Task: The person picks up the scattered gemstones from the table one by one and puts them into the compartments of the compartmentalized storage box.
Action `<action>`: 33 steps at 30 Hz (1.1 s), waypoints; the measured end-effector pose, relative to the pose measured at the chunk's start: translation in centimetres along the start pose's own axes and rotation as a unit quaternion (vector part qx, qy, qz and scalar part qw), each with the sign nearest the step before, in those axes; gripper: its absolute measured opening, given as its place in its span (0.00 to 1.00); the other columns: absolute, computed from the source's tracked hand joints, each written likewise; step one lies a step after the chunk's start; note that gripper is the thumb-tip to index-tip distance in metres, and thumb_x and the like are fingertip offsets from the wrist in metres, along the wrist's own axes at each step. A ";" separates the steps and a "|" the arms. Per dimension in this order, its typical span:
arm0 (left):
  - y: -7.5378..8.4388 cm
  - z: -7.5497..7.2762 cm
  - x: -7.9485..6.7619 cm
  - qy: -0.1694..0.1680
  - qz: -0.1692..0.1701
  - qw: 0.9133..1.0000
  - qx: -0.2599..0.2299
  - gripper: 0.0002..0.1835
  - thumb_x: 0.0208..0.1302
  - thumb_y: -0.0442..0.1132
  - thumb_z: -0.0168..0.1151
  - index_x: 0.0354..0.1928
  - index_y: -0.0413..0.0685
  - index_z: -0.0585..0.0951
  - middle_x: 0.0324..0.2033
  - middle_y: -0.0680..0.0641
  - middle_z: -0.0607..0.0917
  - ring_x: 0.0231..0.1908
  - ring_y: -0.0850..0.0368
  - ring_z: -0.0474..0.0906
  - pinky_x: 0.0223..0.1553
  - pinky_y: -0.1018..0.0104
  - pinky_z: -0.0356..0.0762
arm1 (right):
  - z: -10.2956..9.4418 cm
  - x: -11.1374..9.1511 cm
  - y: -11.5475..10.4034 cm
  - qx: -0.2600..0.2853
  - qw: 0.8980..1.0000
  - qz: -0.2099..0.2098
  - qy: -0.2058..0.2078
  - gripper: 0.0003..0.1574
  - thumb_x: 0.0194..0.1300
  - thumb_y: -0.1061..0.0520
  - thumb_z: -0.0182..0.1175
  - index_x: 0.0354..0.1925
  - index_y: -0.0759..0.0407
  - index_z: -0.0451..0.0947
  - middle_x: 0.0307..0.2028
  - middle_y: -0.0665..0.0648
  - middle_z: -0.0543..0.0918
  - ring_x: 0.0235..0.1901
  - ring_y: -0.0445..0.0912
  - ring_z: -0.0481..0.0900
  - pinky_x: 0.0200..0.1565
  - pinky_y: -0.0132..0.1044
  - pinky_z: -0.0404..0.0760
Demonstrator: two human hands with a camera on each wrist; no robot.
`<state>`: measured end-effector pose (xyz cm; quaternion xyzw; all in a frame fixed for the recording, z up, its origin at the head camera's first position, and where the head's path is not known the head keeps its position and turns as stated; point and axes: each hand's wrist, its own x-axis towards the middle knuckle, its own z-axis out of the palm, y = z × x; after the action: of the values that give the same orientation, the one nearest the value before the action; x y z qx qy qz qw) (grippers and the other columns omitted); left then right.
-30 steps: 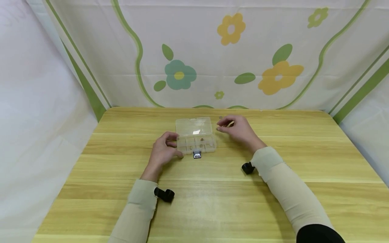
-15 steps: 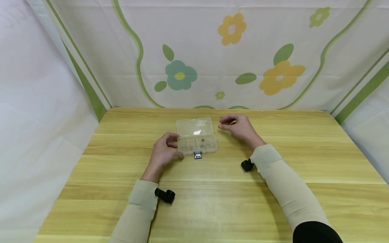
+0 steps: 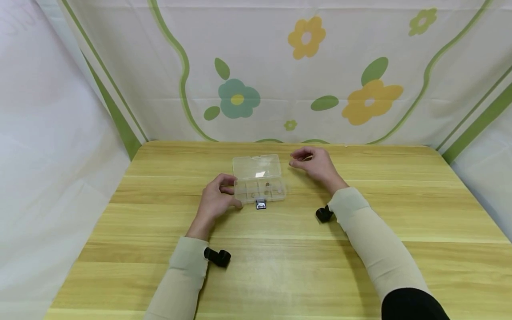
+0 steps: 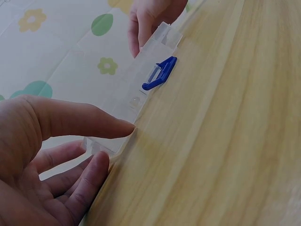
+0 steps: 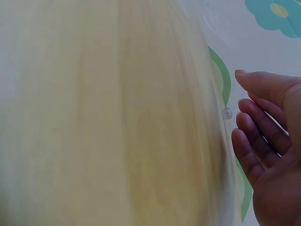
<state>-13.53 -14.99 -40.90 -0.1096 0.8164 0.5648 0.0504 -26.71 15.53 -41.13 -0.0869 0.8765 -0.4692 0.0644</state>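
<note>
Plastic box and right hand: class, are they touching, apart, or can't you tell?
Apart. The head view shows bare table between the right hand and the plastic box.

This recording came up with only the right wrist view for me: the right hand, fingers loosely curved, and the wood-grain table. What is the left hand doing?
Observer: The left hand grips the left end of a clear plastic compartment box.
Reviewer: Is that box open or closed?
Observer: Open; its lid is raised on the far side, away from the person.
Reviewer: Is there anything in it?
Observer: Yes, a few small round pieces sit inside, too small in the head view to identify.
</note>
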 end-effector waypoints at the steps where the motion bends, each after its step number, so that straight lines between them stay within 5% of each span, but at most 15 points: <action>1: 0.0 0.0 0.0 0.000 -0.001 1.000 0.000 0.39 0.45 0.22 0.80 0.63 0.51 0.83 0.62 0.45 0.85 0.57 0.46 0.80 0.58 0.52 0.80 | 0.0 0.1 0.0 0.001 1.000 0.001 0.003 0.20 0.68 0.50 0.76 0.55 0.54 0.88 0.52 0.56 0.89 0.51 0.50 0.84 0.49 0.39 0.83; 23: -0.1 -0.1 0.1 0.001 0.005 1.000 -0.003 0.39 0.44 0.23 0.80 0.63 0.52 0.83 0.62 0.46 0.84 0.57 0.46 0.81 0.58 0.50 0.81 | 0.2 2.4 0.2 -0.052 0.999 0.009 0.005 0.22 0.72 0.53 0.71 0.60 0.59 0.86 0.57 0.63 0.87 0.56 0.56 0.84 0.62 0.52 0.82; 33: 0.0 -0.1 0.0 0.002 0.000 1.000 -0.005 0.39 0.45 0.22 0.80 0.63 0.52 0.83 0.61 0.46 0.85 0.56 0.47 0.80 0.56 0.52 0.81 | 0.4 2.4 0.1 -0.084 0.996 -0.014 -0.001 0.12 0.75 0.56 0.67 0.53 0.59 0.88 0.52 0.63 0.87 0.50 0.56 0.84 0.57 0.53 0.82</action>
<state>-13.52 -15.06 -40.88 -0.1113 0.8135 0.5688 0.0481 -28.99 14.71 -41.50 -0.1050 0.9115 -0.3944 0.0509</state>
